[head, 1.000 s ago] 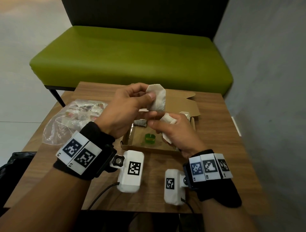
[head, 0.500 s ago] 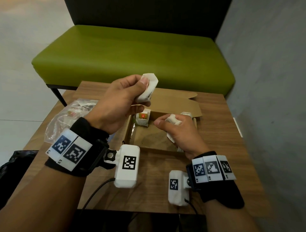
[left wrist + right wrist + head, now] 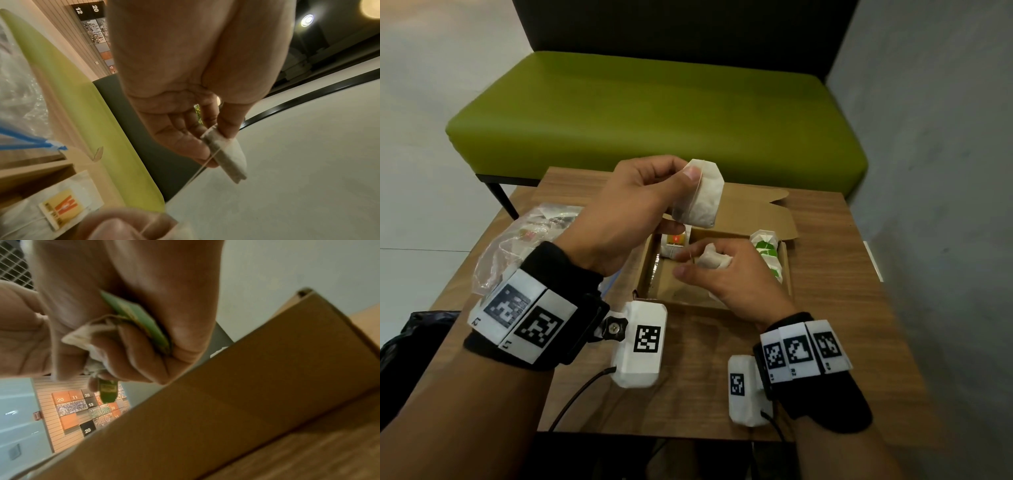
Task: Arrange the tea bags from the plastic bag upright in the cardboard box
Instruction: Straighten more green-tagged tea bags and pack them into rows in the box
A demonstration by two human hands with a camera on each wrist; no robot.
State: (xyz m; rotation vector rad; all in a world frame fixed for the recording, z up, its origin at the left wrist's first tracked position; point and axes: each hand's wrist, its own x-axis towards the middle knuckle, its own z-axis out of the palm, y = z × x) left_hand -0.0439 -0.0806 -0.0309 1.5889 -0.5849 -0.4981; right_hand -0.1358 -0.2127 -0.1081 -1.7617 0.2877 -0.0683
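My left hand [image 3: 685, 180] pinches a white tea bag [image 3: 700, 197] by its top, held up above the far left corner of the open cardboard box [image 3: 681, 304]. In the left wrist view the tea bag [image 3: 226, 155] hangs edge-on from my left hand [image 3: 213, 134], and its string runs down toward my right hand's fingers. My right hand [image 3: 693, 265] hovers over the box and grips crumpled tea bags [image 3: 714, 261] with green tags [image 3: 135, 318]. One orange-tagged tea bag [image 3: 675, 241] stands in the box's far left corner. Several green-tagged tea bags [image 3: 766, 247] stand along its right wall.
The clear plastic bag [image 3: 517, 246] with more tea bags lies left of the box on the small wooden table [image 3: 835, 308]. A green bench [image 3: 654, 113] stands behind the table, a grey wall at the right, and a black bag [image 3: 410, 335] at the lower left.
My left hand has turned its tea bag from edge-on to flat face toward me, still held high. My right hand stays over the box with its tea bags.
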